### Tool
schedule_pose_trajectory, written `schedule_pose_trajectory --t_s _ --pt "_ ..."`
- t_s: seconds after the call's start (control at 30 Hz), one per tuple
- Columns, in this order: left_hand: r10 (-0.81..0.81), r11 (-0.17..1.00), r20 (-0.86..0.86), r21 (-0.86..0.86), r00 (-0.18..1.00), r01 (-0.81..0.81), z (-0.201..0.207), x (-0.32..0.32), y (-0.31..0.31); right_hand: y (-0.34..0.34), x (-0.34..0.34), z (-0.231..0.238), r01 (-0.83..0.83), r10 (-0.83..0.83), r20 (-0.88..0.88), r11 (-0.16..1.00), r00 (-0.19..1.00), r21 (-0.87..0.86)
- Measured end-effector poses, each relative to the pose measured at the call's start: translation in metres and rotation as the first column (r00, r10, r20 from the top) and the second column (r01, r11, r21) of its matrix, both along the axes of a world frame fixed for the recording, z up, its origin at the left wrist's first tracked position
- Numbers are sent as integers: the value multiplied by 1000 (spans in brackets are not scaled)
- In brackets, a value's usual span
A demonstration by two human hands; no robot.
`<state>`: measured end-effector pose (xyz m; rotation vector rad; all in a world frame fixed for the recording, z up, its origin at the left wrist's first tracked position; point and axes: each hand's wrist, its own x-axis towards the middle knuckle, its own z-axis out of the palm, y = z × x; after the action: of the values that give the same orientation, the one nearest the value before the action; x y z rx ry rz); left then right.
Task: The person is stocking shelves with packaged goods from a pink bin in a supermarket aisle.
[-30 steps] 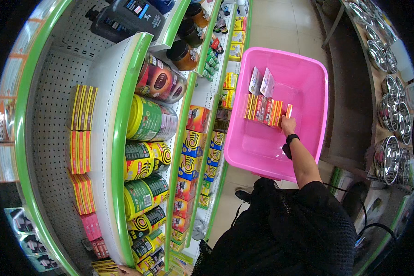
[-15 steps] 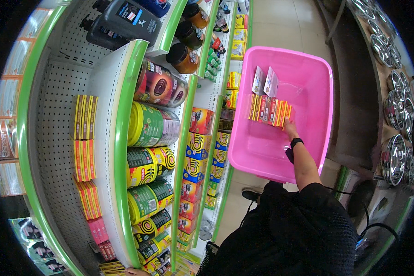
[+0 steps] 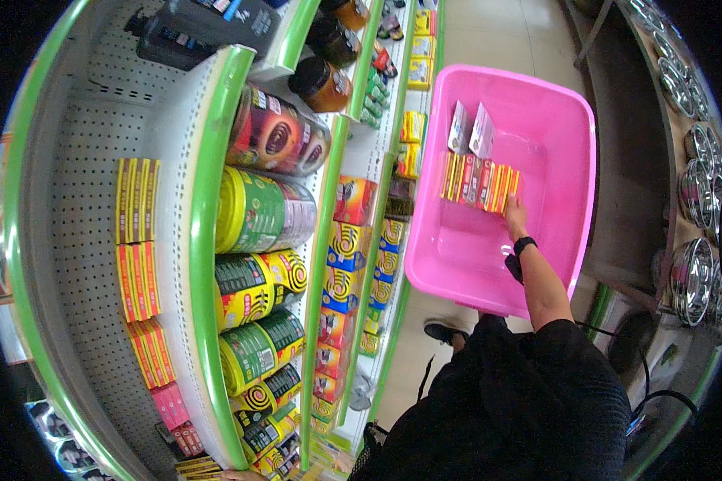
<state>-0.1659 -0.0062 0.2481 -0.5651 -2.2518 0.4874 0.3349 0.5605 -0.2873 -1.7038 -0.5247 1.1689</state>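
A pink plastic tub [image 3: 573, 232] sits on the floor of the aisle in front of me. Inside it a row of flat yellow and red boxes [image 3: 477, 180] stands on edge, with two white-topped packets [image 3: 471, 130] behind them. My right hand [image 3: 516, 216], a black band on its wrist, is in the tub with its fingers on the right end of that row. Only a sliver of my left hand [image 3: 239, 474] shows at the bottom edge, against the lowest shelf front; its fingers are hidden.
White shelves with green edges [image 3: 208, 240] curve along my left, stocked with green and yellow cans [image 3: 261, 212], small yellow and red boxes [image 3: 136, 240] and dark jars [image 3: 321, 80]. Metal bowls [image 3: 694, 264] line a rack on the right. My dark shoe [image 3: 444, 330] stands beside the tub.
My right hand stays at the right end of the box row, having slid slightly toward me. The view has tilted a little.
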Motion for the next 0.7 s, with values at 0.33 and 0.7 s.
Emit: schedule_pose_trajectory --t_s 0.33,0.7 --pt "-74 919 -116 377 991 113 -9 -15 -2 -8 14 26 -123 113 -67 977 991 -173" --pt "-162 959 -306 176 938 222 -11 -3 1 6 31 4 -202 228 160 965 960 -168"
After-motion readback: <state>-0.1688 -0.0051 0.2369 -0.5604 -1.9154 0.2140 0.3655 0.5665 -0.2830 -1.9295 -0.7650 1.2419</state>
